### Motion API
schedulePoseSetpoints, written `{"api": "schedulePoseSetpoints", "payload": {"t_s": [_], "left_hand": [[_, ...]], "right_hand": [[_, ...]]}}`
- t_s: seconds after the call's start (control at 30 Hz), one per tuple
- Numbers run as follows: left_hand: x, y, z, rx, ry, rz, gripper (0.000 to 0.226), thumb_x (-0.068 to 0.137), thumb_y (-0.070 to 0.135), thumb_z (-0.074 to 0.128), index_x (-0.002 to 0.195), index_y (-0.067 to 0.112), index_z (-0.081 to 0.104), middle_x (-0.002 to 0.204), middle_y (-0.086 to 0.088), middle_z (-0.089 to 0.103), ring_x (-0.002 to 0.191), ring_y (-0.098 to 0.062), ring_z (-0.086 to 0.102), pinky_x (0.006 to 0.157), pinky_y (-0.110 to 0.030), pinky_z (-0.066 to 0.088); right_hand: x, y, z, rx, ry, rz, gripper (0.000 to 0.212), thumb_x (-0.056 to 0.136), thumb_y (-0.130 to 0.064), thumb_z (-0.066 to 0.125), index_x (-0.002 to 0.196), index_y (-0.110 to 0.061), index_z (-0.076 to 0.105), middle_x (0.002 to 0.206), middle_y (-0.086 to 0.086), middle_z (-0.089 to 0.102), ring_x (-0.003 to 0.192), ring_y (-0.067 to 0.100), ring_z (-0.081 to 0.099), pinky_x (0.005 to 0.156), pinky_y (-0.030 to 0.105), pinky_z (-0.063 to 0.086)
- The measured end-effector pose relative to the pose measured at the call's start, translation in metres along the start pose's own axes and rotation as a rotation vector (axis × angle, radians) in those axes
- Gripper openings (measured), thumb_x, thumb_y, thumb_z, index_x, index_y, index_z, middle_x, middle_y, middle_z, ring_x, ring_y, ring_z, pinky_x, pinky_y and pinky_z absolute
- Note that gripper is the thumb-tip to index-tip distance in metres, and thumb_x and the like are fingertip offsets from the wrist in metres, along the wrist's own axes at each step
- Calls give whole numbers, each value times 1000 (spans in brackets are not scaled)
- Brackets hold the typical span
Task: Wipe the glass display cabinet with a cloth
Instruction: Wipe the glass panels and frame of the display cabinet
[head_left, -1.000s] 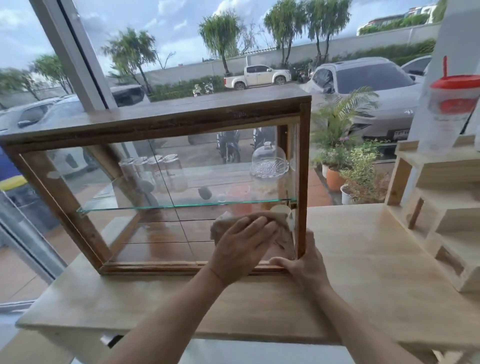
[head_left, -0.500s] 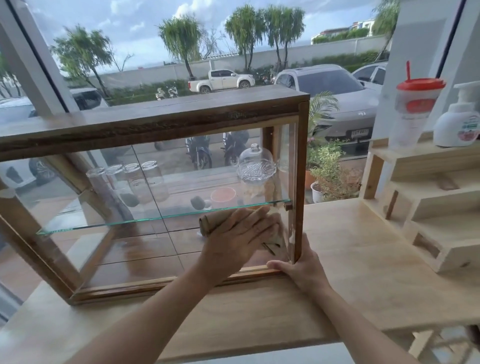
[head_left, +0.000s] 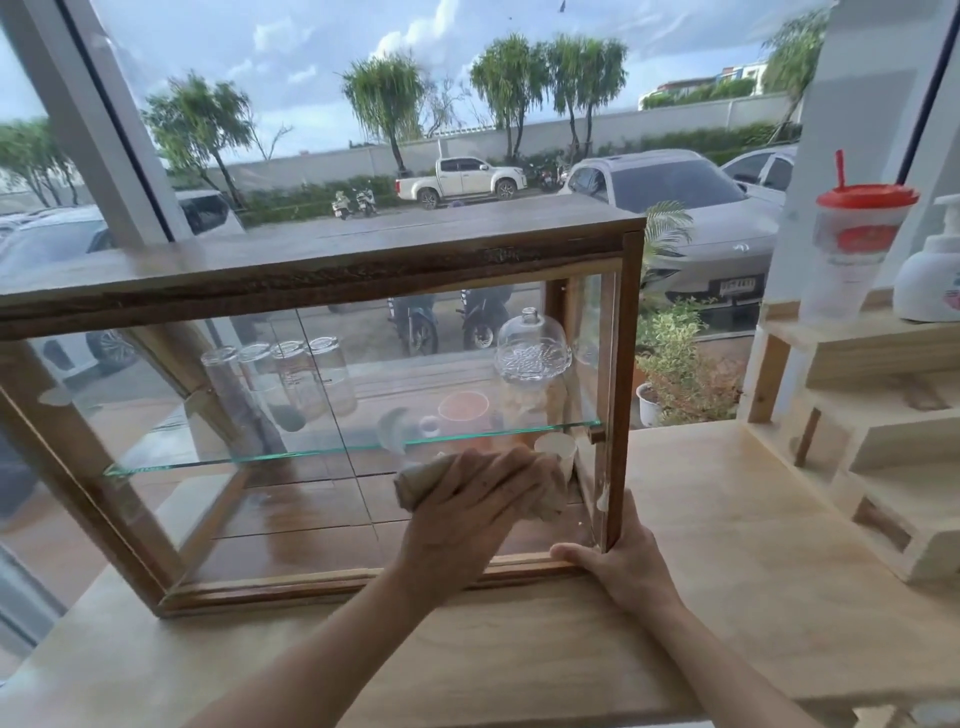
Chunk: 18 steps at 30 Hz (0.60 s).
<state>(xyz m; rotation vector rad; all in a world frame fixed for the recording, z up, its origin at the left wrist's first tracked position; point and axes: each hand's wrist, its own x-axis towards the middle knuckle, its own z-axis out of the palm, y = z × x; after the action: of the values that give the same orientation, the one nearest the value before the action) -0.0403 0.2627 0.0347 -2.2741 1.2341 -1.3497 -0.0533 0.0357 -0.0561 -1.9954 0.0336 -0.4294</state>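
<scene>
The glass display cabinet (head_left: 317, 275) has a dark wooden frame and stands on a pale wooden counter (head_left: 727, 571). My left hand (head_left: 467, 514) presses a bunched beige cloth (head_left: 418, 483) against the lower right of the front glass, just under the glass shelf (head_left: 234, 460). Its fingers lie over the cloth. My right hand (head_left: 623, 566) grips the cabinet's bottom right corner, thumb along the lower rail, the other fingers hidden behind the post.
Through the glass show several upturned glasses (head_left: 291, 379), a glass dome (head_left: 532, 348) and a small pink bowl (head_left: 462, 405). A pale stepped wooden stand (head_left: 883, 415) at the right carries a red-lidded cup (head_left: 852, 254) and a white pump bottle (head_left: 930, 275). A big window is behind.
My left hand has slid the cloth a little to the left along the lower glass. My right hand stays on the corner. The view has turned to the right.
</scene>
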Motion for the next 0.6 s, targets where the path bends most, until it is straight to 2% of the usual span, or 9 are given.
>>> {"api": "schedulePoseSetpoints", "payload": {"t_s": [0.07,0.17,0.23,0.3,0.33,0.4,0.47,0.53,0.6], "left_hand": [[8,11,6,-36,-42,46,48,99,12,37,147,14,43,158,3,32,146,-18,28,119,-44,17],[33,-34,2,-61,64,-189,50,105,5,14,154,10,21,164,1,13,151,-14,4,122,-41,1],[21,-55,-4,1,63,-295,52,105,5,5,149,8,33,161,-2,25,151,-19,5,122,-45,5],[-2,-39,0,-26,100,-340,51,104,3,9,144,7,41,154,-5,37,150,-24,14,121,-48,13],[-10,-20,1,-41,111,-307,48,105,2,14,144,7,41,153,-5,38,150,-24,17,120,-48,15],[-7,6,5,-50,80,-158,46,103,3,28,148,8,38,157,-4,33,149,-25,21,120,-47,19],[12,-14,1,-39,101,-93,49,102,3,34,151,9,34,160,-2,29,148,-26,24,120,-49,20],[27,-61,-10,-5,191,-238,50,101,-3,32,150,9,36,159,-3,31,147,-28,26,120,-50,20],[21,-90,-17,30,262,-415,62,91,-11,35,150,9,35,160,-5,29,148,-30,23,120,-50,18]], "right_hand": [[0,0,0,-13,-7,-8,69,50,-50,91,94,-34,40,75,3,66,67,8,65,57,17,49],[1,-1,-2,-11,-15,-13,67,51,-46,92,93,-32,41,78,10,66,68,12,65,59,20,49],[1,-2,-2,-8,-17,-23,67,52,-46,92,92,-32,41,77,11,65,66,12,63,59,20,49],[0,-3,-2,-13,-23,-26,67,52,-50,90,94,-32,41,77,9,65,66,14,63,58,21,50],[-1,-3,-3,-18,-28,-27,68,52,-52,89,95,-33,40,78,8,66,66,14,64,57,21,50],[-1,-2,-2,-20,-26,-25,67,52,-51,89,93,-33,40,77,10,65,66,15,64,57,20,50],[-1,-2,-3,-32,-20,-19,65,53,-46,91,91,-33,40,78,12,65,65,12,64,58,22,50],[-1,-2,-3,-36,-21,-14,64,53,-43,93,90,-33,40,78,11,65,65,10,64,59,26,51],[-1,-2,-3,-45,-27,-17,64,54,-42,93,90,-33,40,77,10,64,65,8,64,60,29,52]]}}
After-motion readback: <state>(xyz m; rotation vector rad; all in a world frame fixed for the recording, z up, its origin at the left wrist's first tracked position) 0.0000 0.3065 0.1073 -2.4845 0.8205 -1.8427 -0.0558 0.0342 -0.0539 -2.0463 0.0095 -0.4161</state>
